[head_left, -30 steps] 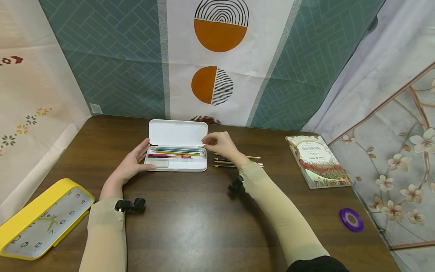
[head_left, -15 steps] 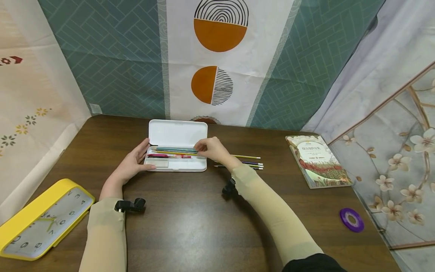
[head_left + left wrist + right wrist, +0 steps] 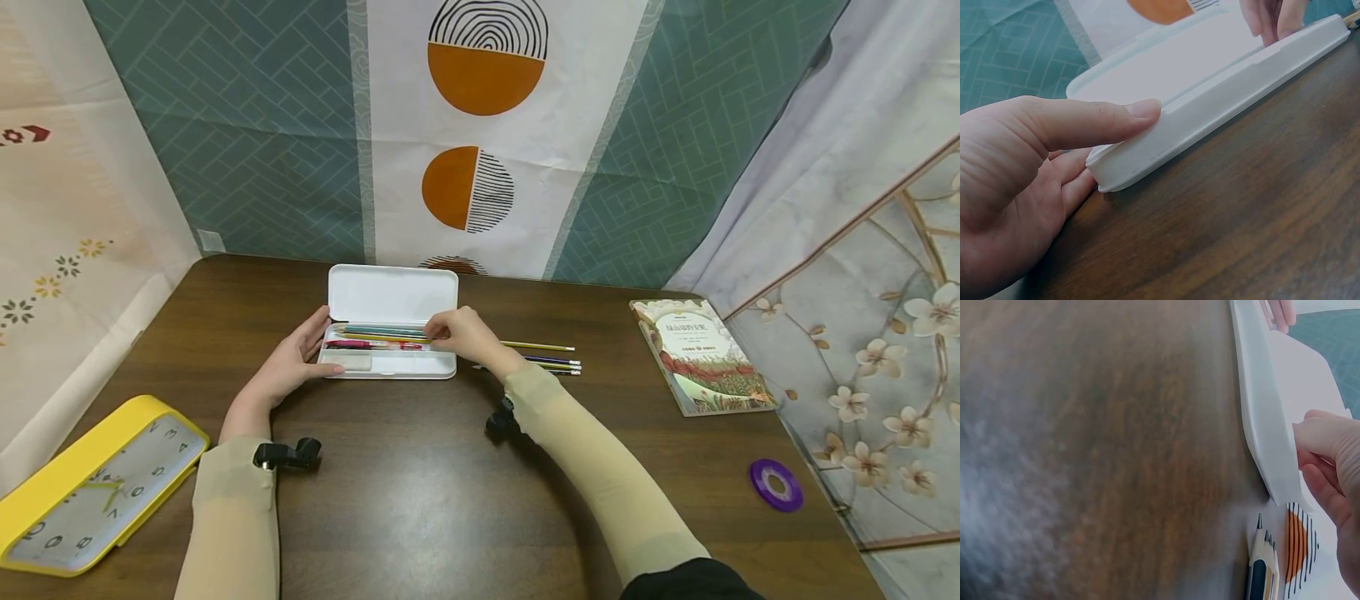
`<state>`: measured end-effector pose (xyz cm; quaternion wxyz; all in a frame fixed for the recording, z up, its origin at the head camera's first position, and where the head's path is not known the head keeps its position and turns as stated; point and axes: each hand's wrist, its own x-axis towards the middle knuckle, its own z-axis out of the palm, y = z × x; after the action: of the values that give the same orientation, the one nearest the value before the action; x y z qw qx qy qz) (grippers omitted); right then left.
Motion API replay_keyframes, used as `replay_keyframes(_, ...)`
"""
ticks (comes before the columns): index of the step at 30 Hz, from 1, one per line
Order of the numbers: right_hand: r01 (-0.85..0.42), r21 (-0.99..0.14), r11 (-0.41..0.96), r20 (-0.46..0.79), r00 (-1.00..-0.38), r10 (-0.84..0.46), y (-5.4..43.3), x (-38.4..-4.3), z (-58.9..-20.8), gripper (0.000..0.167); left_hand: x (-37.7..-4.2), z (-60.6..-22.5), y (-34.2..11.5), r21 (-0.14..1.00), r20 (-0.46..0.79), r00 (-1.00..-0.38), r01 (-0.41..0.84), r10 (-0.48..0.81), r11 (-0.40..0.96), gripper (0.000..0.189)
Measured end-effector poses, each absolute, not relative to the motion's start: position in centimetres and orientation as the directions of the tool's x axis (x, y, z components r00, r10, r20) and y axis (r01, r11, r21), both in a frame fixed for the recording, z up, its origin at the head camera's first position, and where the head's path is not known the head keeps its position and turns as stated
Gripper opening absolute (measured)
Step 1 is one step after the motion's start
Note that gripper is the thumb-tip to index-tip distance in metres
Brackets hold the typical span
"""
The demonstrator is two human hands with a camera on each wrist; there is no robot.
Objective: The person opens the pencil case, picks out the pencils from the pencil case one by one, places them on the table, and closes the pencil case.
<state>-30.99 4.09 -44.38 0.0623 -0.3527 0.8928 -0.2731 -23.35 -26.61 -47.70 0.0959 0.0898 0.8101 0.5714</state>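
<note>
A white pencil case (image 3: 405, 367) lies with its lid (image 3: 393, 292) raised at the back of the table. Inside it are several pencils (image 3: 375, 329), a red pen (image 3: 367, 344) and a white block-like piece (image 3: 349, 362). My left hand (image 3: 288, 358) holds the case's left end, the thumb (image 3: 1138, 115) over the front rim and the fingers round the end. My right hand (image 3: 467, 333) reaches into the right half, thumb and fingers bent together at the pencils' right ends. Its fingertips are hidden behind the rim in the right wrist view, so I cannot tell what they hold.
More pencils (image 3: 558, 362) lie on the table right of the case, under my right wrist; their sharpened tips (image 3: 1260, 522) point at the case. A book (image 3: 705, 358) and purple tape roll (image 3: 776, 485) are farther right. A yellow clock (image 3: 105, 483) lies front left.
My right hand has moved left and slightly down, from the case's right edge to over the pencils inside. The left hand and the case have stayed put.
</note>
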Motion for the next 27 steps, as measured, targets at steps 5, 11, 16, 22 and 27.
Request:
replay_keyframes(5, -0.616, -0.504, 0.606, 0.097, -0.737, -0.669, 3.92, -30.86, -44.47, 0.012, -23.32, -47.73, -26.57, 0.946, -0.041, -0.966, 0.045, 0.257, 0.32, 0.109)
replay_keyframes(11, -0.615, -0.493, 0.615, 0.101, -0.743, -0.662, 3.82, -30.85, -44.57, 0.011, -23.35, -47.7, -26.57, 0.951, -0.043, -0.964, 0.04, 0.261, 0.305, 0.11)
replay_keyframes(16, -0.603, -0.491, 0.63, 0.085, -0.752, -0.653, 3.86, -30.91, -44.67, 0.011, -23.33, -47.58, -26.57, 0.951, -0.059, -0.963, 0.026, 0.262, 0.308, 0.11)
replay_keyframes(22, -0.594, -0.503, 0.628, 0.082, -0.756, -0.649, 3.91, -31.01, -44.81, 0.012, -23.29, -47.55, -26.54, 0.95, -0.06, -0.963, 0.026, 0.262, 0.312, 0.11)
replay_keyframes(27, -0.592, -0.509, 0.625, 0.078, -0.755, -0.651, 3.75, -31.08, -44.74, 0.013, -23.33, -47.56, -26.54, 0.95, -0.064, -0.963, 0.022, 0.261, 0.312, 0.11)
